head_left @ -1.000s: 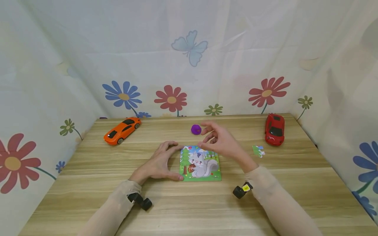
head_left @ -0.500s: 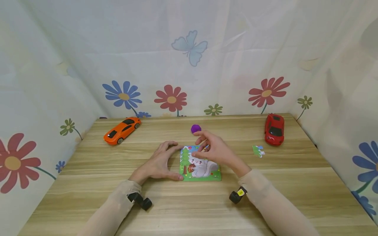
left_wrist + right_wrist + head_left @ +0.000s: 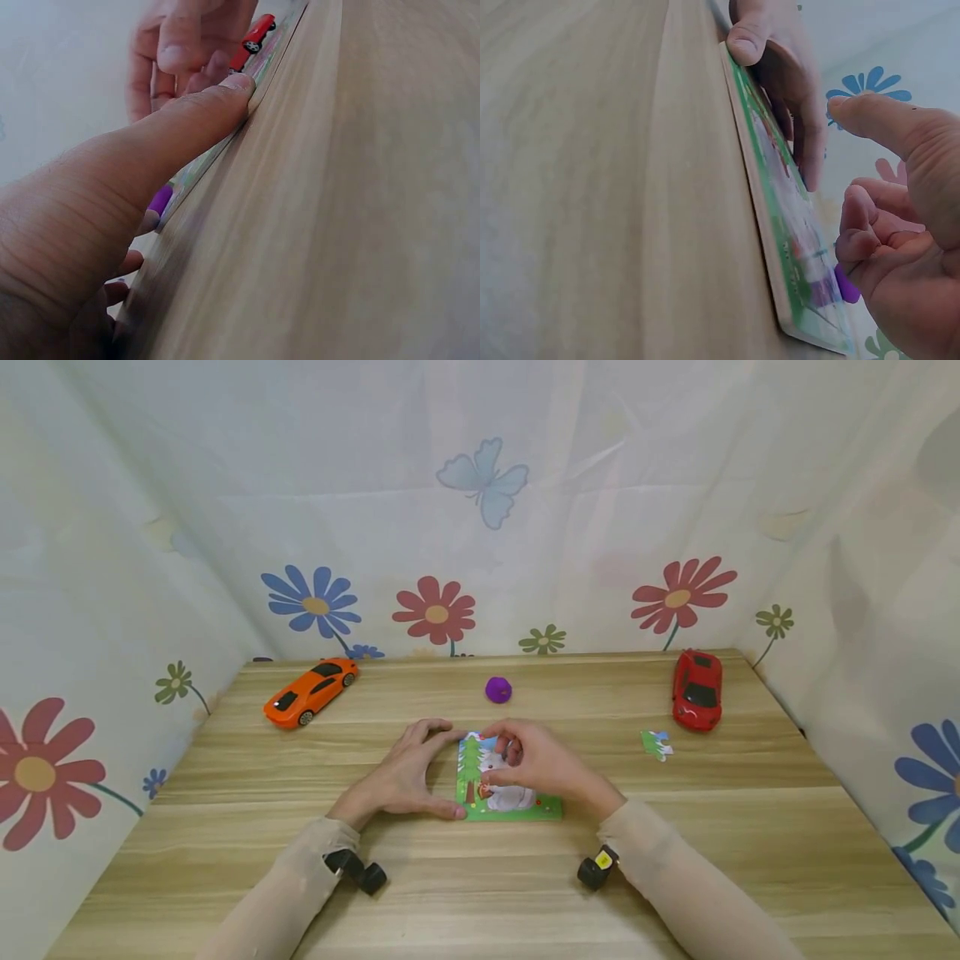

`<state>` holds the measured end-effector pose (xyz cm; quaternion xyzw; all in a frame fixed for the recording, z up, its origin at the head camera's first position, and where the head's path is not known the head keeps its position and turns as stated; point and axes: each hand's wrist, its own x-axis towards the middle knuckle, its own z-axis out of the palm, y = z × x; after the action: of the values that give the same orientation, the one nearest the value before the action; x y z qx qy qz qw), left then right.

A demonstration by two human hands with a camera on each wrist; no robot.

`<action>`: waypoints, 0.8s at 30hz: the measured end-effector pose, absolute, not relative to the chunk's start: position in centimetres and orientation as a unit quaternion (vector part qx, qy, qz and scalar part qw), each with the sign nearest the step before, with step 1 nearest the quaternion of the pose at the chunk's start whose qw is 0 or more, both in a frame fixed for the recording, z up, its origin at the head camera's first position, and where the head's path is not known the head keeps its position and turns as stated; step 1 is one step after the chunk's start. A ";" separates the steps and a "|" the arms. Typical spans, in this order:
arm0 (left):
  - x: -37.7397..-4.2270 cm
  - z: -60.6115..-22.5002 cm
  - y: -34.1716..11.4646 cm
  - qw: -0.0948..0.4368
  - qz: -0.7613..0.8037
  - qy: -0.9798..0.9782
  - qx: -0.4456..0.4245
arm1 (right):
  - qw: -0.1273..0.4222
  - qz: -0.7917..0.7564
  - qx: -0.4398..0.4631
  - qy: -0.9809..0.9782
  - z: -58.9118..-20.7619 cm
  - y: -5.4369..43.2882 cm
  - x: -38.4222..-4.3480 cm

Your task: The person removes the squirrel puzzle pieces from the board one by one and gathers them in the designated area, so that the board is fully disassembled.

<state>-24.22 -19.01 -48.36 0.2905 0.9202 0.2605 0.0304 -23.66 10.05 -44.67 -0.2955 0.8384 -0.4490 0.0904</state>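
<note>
One loose piece point(image 3: 657, 744) seems left beyond a nearly whole puzzle point(image 3: 512, 799), spanned at its edge by an outstretched left hand point(image 3: 405, 772), the relaxed right hand point(image 3: 546, 762) hovering empty above.

No words can be read. The yellow sticker point(image 3: 603, 860) on the black camera point(image 3: 591, 874) below the right hand point(image 3: 551, 766) is too tiny.

Picture board point(image 3: 506, 806) — the right hand point(image 3: 543, 764) is covering much of its upper right part, and its printing is blurring in the right wrist view. Left sleeve point(image 3: 281, 885) and right sleeve point(image 3: 693, 877) are running off the head view's bottom edge. Purple object point(image 3: 498, 690) — is showing too small for identification.
</note>
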 end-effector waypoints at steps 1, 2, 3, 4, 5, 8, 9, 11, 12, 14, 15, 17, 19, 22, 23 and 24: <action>-24.2 -48.4 -19.0 0.031 0.260 0.920 0.290 | 0.089 -0.443 -0.297 0.842 -44.8 10.0 -23.7; -24.2 -48.4 -19.0 0.030 0.260 0.920 0.290 | 0.088 -0.439 -0.297 0.843 -45.0 10.0 -23.7; -24.2 -48.4 -19.0 0.029 0.260 0.920 0.291 | 0.088 -0.435 -0.297 0.846 -45.1 10.0 -23.7; -24.2 -48.3 -19.0 0.029 0.259 0.920 0.292 | 0.088 -0.431 -0.296 0.848 -45.3 10.0 -23.7; -24.3 -48.3 -19.0 0.028 0.259 0.920 0.294 | 0.087 -0.427 -0.295 0.850 -45.4 10.0 -23.7; -24.3 -48.3 -19.0 0.028 0.258 0.919 0.296 | 0.084 -0.421 -0.293 0.854 -45.8 10.0 -23.8; -24.3 -48.3 -18.9 0.028 0.258 0.919 0.297 | 0.082 -0.416 -0.293 0.857 -45.9 10.0 -23.8; -24.3 -48.3 -18.9 0.029 0.258 0.919 0.297 | 0.077 -0.410 -0.296 0.859 -46.0 10.0 -23.8; -24.3 -48.3 -18.9 0.030 0.258 0.919 0.295 | 0.075 -0.407 -0.298 0.860 -46.1 10.0 -23.8; -24.3 -48.3 -19.0 0.030 0.259 0.919 0.294 | 0.072 -0.397 -0.301 0.864 -46.2 10.1 -23.8; -24.3 -48.3 -19.0 0.030 0.259 0.920 0.294 | 0.070 -0.392 -0.303 0.866 -46.3 10.1 -23.8; -24.3 -48.4 -19.0 0.031 0.259 0.920 0.294 | 0.067 -0.384 -0.305 0.869 -46.3 10.0 -23.8; -24.3 -48.4 -19.0 0.031 0.259 0.920 0.293 | 0.064 -0.374 -0.306 0.873 -46.3 10.0 -23.8; -24.3 -48.5 -19.1 0.032 0.259 0.920 0.292 | 0.062 -0.364 -0.307 0.877 -46.2 9.9 -23.7; -24.3 -48.5 -19.1 0.033 0.259 0.920 0.292 | 0.062 -0.360 -0.307 0.879 -46.2 9.8 -23.6; -24.3 -48.5 -19.1 0.033 0.260 0.920 0.291 | 0.062 -0.357 -0.307 0.880 -46.2 9.8 -23.5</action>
<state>-24.29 -19.07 -48.47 0.2908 0.9203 0.2597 0.0330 -23.55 9.81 -46.15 -0.3068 0.8801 -0.3570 0.0621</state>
